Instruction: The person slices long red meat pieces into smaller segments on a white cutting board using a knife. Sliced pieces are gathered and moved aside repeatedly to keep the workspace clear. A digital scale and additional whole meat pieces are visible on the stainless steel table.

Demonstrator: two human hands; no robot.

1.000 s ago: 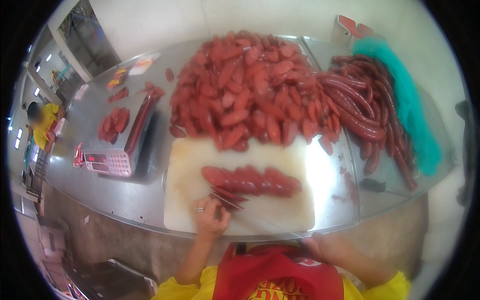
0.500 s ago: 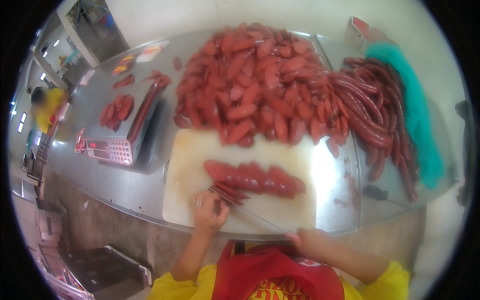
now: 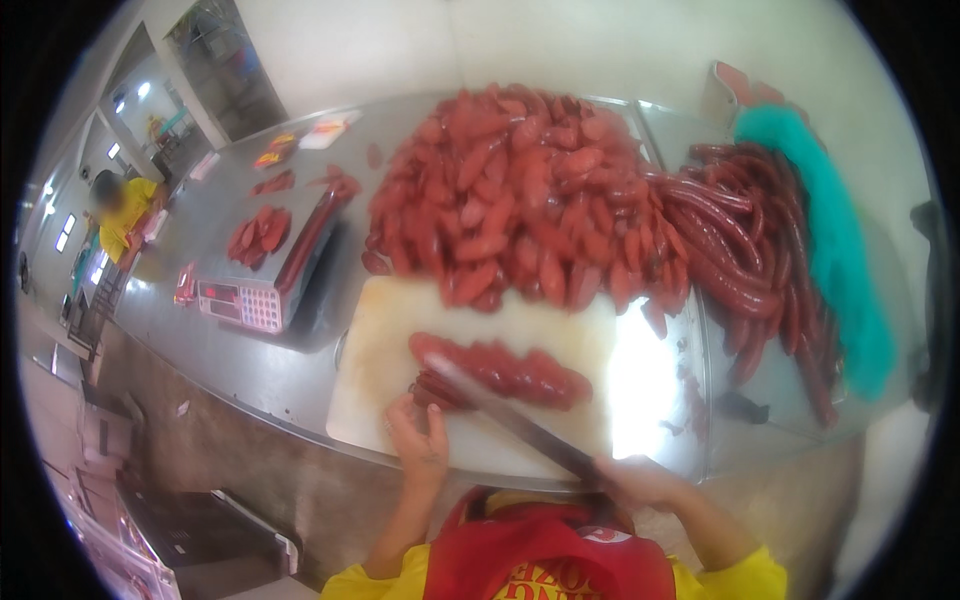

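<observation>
My right hand [image 3: 640, 482] grips a long-bladed knife [image 3: 530, 432] by its handle. The blurred blade points up and left, its tip overlapping a row of red sausage pieces [image 3: 545, 380] on the white cutting board [image 3: 375, 340]. At the near left end of that row, the thumb and fingers of my left hand [image 3: 415, 435] close on a small stack of sausage slices [image 3: 438, 390]. Past the board rises a large heap of slant-cut sausage slices [image 3: 520, 190].
Whole sausages [image 3: 725, 235] lie on the right beside a teal plastic bag [image 3: 850, 270]. Another dark-handled knife [image 3: 742, 407] rests below them. A digital scale [image 3: 240, 305] with slices stands at left on the steel table [image 3: 240, 365]. Far left, a person in yellow [image 3: 130, 215] works.
The knife has lifted and turned, its flat now showing over the sausage row. My left fingers have loosened from a tighter curl beside the slices. The whole view has shifted slightly.
</observation>
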